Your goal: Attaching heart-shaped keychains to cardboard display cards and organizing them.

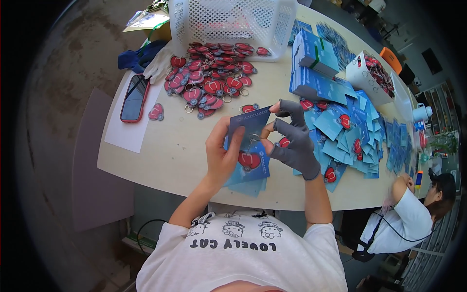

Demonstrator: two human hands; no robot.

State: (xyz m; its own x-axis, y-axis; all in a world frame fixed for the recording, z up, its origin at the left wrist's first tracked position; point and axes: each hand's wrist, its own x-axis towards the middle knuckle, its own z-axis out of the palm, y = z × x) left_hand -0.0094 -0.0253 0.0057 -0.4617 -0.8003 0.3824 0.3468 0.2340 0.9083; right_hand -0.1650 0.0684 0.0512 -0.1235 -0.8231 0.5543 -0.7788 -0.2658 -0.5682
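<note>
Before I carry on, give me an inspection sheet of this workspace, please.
Surface: pale table, partly covered.
Job's things: blue card held up, metal ring by it; heaped red keychains at white basket; loose blue cards at right.
Clutter: phone on white paper; white glove and blue glove near it.
Hands: left hand grips the card; gloved right hand is at the ring, hold unclear.
Cables: thin dark cable below the table's near edge.
Surroundings: another person at right.

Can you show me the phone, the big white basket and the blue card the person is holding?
Phone (134, 100): head view, on its dark screen.
White basket (214, 19): head view, on a part full of holes.
Blue card (251, 119): head view, on its upper part.
</note>
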